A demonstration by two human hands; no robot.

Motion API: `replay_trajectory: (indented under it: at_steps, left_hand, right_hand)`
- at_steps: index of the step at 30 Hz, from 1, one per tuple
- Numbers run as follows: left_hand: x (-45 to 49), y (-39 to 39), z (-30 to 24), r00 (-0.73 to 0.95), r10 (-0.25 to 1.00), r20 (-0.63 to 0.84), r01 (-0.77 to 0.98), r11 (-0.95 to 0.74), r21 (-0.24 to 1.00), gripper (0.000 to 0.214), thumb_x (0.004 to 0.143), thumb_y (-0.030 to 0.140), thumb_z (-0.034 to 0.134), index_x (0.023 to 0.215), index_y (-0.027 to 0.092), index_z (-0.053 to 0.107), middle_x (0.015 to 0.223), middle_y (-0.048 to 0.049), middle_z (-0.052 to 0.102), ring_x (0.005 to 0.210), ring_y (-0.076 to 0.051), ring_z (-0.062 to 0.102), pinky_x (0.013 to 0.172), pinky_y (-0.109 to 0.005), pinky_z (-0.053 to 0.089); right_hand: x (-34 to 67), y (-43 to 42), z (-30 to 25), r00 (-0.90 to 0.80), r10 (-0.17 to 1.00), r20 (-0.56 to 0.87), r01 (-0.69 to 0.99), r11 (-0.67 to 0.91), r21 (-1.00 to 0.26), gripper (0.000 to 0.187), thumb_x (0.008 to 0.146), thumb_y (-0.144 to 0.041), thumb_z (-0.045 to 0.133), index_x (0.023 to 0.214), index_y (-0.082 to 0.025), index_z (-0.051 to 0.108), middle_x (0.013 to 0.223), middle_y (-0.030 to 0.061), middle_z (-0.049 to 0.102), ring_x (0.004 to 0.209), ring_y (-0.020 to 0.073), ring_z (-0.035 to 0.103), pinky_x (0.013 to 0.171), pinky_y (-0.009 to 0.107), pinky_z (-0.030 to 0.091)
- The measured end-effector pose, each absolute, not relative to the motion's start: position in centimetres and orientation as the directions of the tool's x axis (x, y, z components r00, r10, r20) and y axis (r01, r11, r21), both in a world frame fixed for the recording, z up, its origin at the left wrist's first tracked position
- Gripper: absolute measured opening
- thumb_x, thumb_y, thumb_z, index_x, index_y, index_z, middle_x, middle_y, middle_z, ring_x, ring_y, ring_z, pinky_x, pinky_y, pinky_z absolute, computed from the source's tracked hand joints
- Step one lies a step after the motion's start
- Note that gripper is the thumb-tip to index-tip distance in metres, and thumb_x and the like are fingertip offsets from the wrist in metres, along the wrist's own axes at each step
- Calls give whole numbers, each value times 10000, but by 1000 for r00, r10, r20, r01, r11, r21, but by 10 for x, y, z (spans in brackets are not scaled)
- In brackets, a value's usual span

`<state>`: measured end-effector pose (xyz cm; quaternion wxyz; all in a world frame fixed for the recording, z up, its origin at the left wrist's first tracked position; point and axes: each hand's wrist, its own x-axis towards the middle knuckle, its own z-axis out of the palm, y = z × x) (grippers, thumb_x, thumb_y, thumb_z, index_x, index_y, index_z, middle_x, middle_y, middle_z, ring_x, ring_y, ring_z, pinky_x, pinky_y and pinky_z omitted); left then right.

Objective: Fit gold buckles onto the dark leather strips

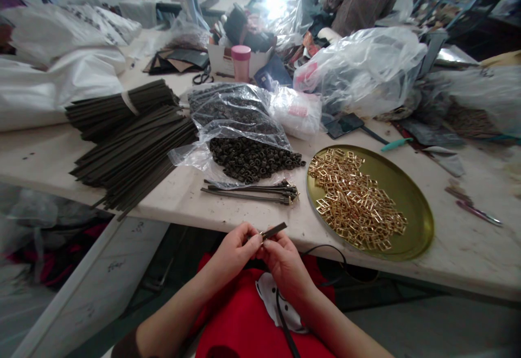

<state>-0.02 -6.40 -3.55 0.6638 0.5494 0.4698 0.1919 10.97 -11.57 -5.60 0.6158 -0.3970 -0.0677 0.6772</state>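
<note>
Both of my hands meet at the table's front edge, above my lap. My left hand [241, 248] is closed, pinching a dark strap [277, 230] near a small gold glint that looks like a buckle [262, 235]. My right hand [284, 260] is closed on the same strap from the other side. One short end of the strap points up and right past my fingers. A dark strip [285, 323] hangs below over the red clothing; whether it is the same strap I cannot tell. Just beyond lie several straps with gold buckles [254, 192].
A brass-coloured tray [421, 222] holds many gold buckles [360, 200]. Small dark loops [252, 160] spill from a plastic bag [240, 108]. Bundles of dark strips [130, 146] lie left. Behind are a pink-lidded jar [241, 65], scissors [202, 77] and a person [362, 0].
</note>
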Motion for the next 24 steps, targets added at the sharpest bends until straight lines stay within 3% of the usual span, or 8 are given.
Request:
replay_trajectory:
  at_steps: [9,17,24]
  left_hand:
    - [7,-63,-36,442,781,-440,241,370,897,112,706,255,485,649,172,434,541,60,460,502,-80,423,496,-195,353]
    - [0,-61,-32,437,840,-321,362,163,918,127,754,252,467,656,172,471,601,44,507,583,-102,474,561,-210,387]
    - [3,-63,-23,542,760,-359,252,261,932,184,801,328,449,696,177,452,637,19,603,599,-120,565,591,-229,438]
  right_hand:
    - [107,-116,-55,116,883,-455,-809,-181,-559,184,624,-111,644,771,-194,572,673,-41,631,569,75,557,572,190,450]
    - [114,-118,-67,124,905,-408,-685,-219,-695,165,738,-321,636,823,-185,592,712,-8,624,629,102,550,643,241,438]
    - [123,-110,-63,-64,890,-451,-830,-298,-471,201,667,-313,708,732,-164,590,600,-39,529,521,62,449,505,181,364]
